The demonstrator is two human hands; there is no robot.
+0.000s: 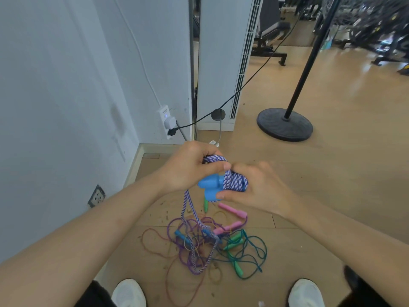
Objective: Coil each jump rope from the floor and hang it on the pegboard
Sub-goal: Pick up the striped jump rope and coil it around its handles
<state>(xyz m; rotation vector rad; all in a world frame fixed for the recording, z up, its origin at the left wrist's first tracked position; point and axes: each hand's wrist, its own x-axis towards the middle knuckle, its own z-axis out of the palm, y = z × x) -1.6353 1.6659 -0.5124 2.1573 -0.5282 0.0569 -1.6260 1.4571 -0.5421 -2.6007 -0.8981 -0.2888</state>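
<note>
L hand (188,169) & R hand (259,189), fingers curled, grip braided purple-white rope (235,180) wound round smooth blue plastic handles (209,185), directly above tangle of thin cords (243,244); slack loop hangs into it.

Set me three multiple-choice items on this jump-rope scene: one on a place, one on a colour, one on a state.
1. Where does the tangled pile of thin jump ropes lie?
A. On the wooden floor
B. On a table
C. On a wall hook

2. What colour are the plastic handles of the purple-and-white braided jump rope held by the left hand and right hand?
A. Pink
B. Blue
C. Green

3. In what state is that rope?
A. Fully coiled
B. Partly coiled, a loose length hanging down
C. Untouched on the floor

Key:
1 A: the pile spreads over the boards.
2 B: blue handles show between the hands.
3 B: turns sit wound beside the handles, while the rest dangles.
</note>
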